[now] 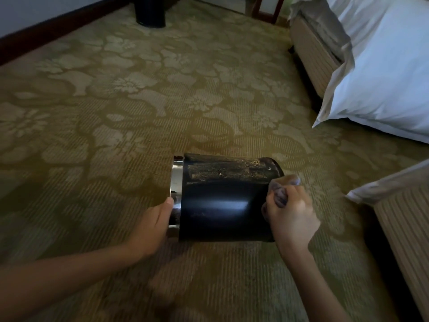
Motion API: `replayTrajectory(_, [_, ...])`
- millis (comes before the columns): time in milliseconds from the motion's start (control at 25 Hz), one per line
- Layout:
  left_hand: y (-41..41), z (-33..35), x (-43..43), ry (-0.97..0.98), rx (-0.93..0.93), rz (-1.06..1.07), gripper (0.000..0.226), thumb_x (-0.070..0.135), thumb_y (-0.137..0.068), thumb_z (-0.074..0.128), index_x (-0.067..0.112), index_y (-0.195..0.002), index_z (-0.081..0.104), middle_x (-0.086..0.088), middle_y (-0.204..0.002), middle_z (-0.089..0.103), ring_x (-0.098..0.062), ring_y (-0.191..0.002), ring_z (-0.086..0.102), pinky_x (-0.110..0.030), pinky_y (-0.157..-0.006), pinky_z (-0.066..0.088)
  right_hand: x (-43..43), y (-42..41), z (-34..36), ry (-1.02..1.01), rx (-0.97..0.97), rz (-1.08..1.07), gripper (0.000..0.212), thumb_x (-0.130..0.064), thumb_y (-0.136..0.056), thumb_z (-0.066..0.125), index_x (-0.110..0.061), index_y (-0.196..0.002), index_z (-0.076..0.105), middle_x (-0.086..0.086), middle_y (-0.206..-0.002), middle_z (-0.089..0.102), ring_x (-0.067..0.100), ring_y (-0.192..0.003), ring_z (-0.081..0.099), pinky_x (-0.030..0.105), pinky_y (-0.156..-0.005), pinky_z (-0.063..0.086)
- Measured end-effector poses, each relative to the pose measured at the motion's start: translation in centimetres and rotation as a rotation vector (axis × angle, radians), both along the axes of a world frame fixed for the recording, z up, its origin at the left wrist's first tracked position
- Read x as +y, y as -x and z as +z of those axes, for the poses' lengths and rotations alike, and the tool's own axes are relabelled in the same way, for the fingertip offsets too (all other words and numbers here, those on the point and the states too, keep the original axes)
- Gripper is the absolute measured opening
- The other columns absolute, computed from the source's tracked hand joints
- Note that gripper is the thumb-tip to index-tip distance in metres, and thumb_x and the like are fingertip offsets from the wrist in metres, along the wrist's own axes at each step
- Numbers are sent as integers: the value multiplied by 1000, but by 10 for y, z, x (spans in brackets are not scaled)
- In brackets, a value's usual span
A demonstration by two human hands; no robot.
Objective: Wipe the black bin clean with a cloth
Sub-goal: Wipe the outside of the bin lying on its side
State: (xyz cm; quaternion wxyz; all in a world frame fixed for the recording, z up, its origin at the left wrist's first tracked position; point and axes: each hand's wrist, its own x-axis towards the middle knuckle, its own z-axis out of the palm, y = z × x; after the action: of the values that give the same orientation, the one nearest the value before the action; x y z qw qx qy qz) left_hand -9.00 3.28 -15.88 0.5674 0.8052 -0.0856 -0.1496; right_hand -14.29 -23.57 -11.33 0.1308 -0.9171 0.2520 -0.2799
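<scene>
The black bin [222, 201] lies on its side above the patterned carpet, its silver rim [177, 180] pointing left and its base to the right. A dusty, scuffed patch shows on its upper side. My left hand [153, 228] grips the rim end, thumb on the silver band. My right hand [292, 214] holds a bunched dark cloth [282, 189] against the bin's base end. Part of the cloth is hidden inside my fist.
A second dark bin [151, 12] stands upright at the far wall. A bed with white linen [380, 73] fills the right side, and another bed's corner [399, 214] sits close by my right arm. Wooden furniture legs [267, 8] stand at the back.
</scene>
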Motion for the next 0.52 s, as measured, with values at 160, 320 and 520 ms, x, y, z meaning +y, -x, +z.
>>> replayTrajectory(160, [2,-3,2,-7,17,-32,60,34,-104,22,-4,-94,67,-21,-88,71,-35,-86,68,-55,-81,54,43,-13,9,112,-15,182,12,-23,-75,74,-14,-76,66,1,-81,63,21,-73,61,23,-57,38])
replayTrajectory(320, [6,-4,3,-34,-30,-16,56,33,-105,23,3,-92,68,-16,-87,73,-29,-86,69,-54,-81,53,121,-36,15,190,67,499,20,-30,-77,60,-16,-86,71,1,-92,67,19,-83,62,28,-64,50])
replayTrajectory(520, [8,1,3,-55,-50,-28,64,42,-99,21,-1,-93,67,-21,-86,70,-31,-84,67,-53,-81,51,127,-42,18,233,115,580,22,-32,-81,60,-16,-93,71,2,-97,67,21,-90,62,35,-68,55])
